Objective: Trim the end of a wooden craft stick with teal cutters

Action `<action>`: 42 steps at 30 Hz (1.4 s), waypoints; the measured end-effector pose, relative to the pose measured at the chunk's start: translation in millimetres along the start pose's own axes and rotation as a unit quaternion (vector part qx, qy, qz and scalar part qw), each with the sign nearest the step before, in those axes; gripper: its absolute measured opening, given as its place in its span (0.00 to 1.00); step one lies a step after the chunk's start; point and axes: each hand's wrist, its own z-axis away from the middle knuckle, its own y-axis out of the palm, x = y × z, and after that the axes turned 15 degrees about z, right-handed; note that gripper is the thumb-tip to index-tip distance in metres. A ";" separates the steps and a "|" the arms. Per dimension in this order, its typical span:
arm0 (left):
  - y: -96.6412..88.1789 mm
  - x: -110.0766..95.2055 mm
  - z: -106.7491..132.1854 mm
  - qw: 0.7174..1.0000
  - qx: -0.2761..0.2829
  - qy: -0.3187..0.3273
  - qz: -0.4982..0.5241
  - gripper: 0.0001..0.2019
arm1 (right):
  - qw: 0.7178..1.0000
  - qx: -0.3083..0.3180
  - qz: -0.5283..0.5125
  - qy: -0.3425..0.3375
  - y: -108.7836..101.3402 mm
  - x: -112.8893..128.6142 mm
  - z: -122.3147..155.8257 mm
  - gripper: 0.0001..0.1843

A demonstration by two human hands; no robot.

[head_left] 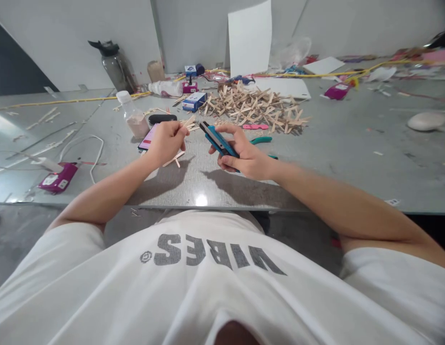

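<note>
My right hand (244,155) is wrapped around a blue stapler (218,141) with a black end and a silver strip along it. The stapler is tilted, its black end pointing up and to the left. My left hand (168,139) is closed in a pinch a little left of the stapler; what its fingers hold, if anything, I cannot make out. Below the left hand lie a few thin wooden sticks (176,159). A phone (145,143) is partly hidden behind the left wrist. Teal handles (261,140) of a tool show behind my right hand.
A heap of wooden stick pieces (251,106) lies beyond my hands, with a pink tool (254,127) before it. Around it are a blue box (194,102), a black case (162,118) and a bottle of powder (134,117). A purple power adapter (58,178) stands left.
</note>
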 end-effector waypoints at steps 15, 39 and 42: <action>32.8 -3.8 49.6 0.913 0.083 -0.012 0.400 0.18 | 0.934 -0.117 0.290 -0.173 3.6 -30.1 7.0 0.37; 34.0 -17.7 68.1 0.877 0.138 -0.015 0.461 0.26 | 0.901 -0.148 0.394 -0.106 3.4 -23.3 15.1 0.32; 32.4 -17.9 68.6 0.880 0.154 -0.034 0.449 0.27 | 0.901 -0.150 0.393 -0.105 4.0 -23.9 16.1 0.32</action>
